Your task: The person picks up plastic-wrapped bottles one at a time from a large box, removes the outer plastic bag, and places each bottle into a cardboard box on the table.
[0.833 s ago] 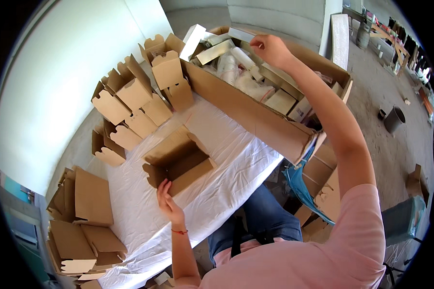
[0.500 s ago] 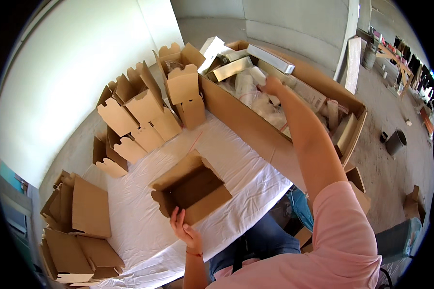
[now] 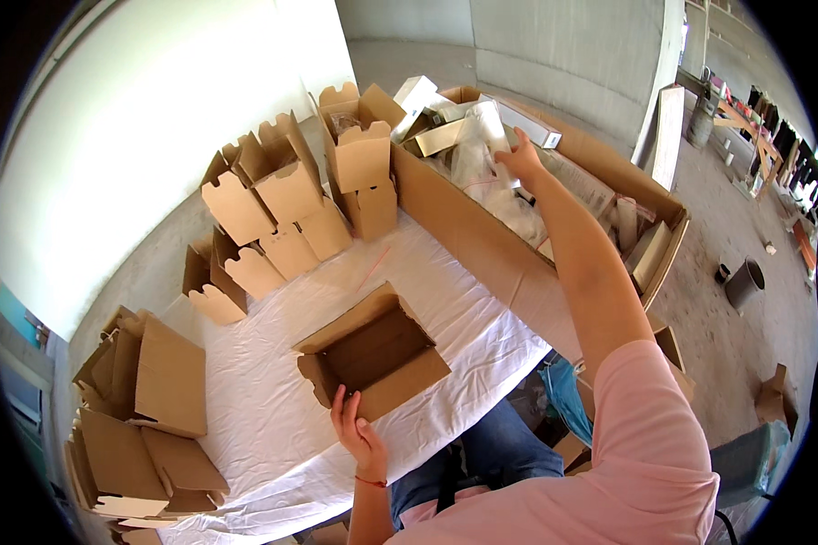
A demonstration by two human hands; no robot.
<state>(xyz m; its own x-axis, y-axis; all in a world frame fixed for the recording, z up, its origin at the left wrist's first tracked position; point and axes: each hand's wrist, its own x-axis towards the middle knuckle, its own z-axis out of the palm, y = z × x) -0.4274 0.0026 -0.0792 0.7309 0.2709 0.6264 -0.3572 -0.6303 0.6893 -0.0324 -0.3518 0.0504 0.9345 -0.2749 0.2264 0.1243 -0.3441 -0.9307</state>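
A small open brown cardboard box (image 3: pixel 400 385) stands on the white-covered table in front of me; its inside looks bare. My left hand (image 3: pixel 358 440) holds the near wall at its left corner, fingers over the rim and thumb outside. My right arm reaches over a large carton (image 3: pixel 463 232) at the far right. Inside it, my right hand (image 3: pixel 521 163) is spread, thumb and a finger apart, against a slim white box (image 3: pixel 492 127) standing tilted. Clear plastic bags (image 3: pixel 475 168) with pale contents lie beside that box. Whether the hand grips anything underneath is hidden.
Open brown boxes (image 3: pixel 286 195) stand stacked at the table's far left, and more boxes (image 3: pixel 170 381) sit at its left edge. A white cloth (image 3: pixel 273 381) covers the table. A dark bucket (image 3: pixel 744 283) stands on the floor at right.
My right hand has opened out, and the slim white box beside it now stands higher and more upright. The left hand stays on the cardboard box. The whole view has shifted slightly.
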